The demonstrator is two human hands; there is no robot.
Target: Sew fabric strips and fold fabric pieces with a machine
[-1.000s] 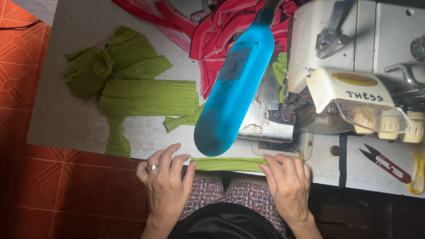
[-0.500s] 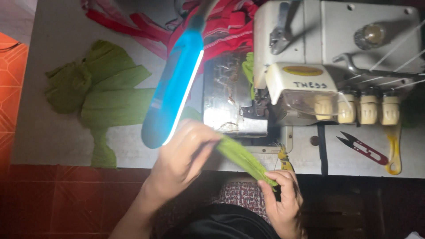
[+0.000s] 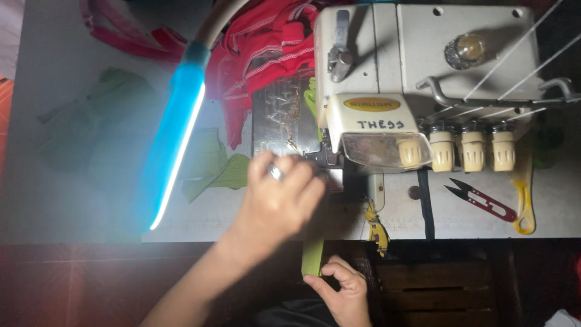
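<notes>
Green strip (image 3: 312, 257) runs from my R hand (image 3: 342, 292), pinching its near end, under my L hand (image 3: 279, 194) pressing flat by sewing machine (image 3: 387, 121)

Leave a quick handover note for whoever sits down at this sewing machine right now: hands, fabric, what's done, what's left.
Left hand: flat on the table at the sewing machine foot, ring on one finger, pressing the green strip there.
Right hand: below the table edge, pinching the strip's lower end.
Green pieces lie left under the lamp; red pile behind. Snips lie right.
Done: strip lined up at the foot.
Left: stitching, as far as visible.
</notes>
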